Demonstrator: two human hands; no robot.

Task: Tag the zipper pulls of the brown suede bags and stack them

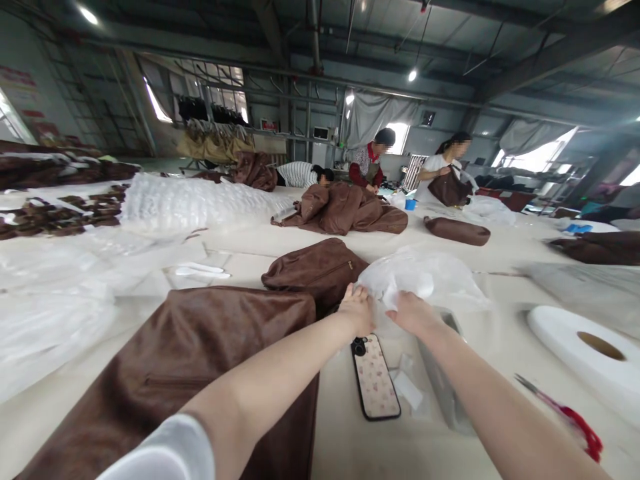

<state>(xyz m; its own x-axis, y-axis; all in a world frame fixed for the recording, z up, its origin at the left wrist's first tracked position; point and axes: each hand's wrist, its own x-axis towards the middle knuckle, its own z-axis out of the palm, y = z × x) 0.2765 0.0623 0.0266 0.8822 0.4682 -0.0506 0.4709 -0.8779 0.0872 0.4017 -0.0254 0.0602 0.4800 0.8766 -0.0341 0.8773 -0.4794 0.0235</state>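
Head cam view, the only one here: both hands are out front at a crumpled clear plastic bag (435,270) on the pale surface (337,427); left hand (357,310) has its fingers curled at the plastic's near left edge, right hand (413,313) is at the near side with its thumb pointing inward; the two are just apart, and honestly I can't tell if either is really pinching the film; a big brown bag (200,333) lies flat partly under the left forearm, with a smaller zipped brown bag (315,267) just beyond it, right by the left hand; below the hands there's a phone in a patterned case (377,383), some white slips (409,391) beside it, and a grey tray (440,387) partly hidden by the right forearm; off right, a white roll (555,330) and red-handled scissors (580,423); farther back, a brown heap (345,210) and three other people, one in white holding something brown.
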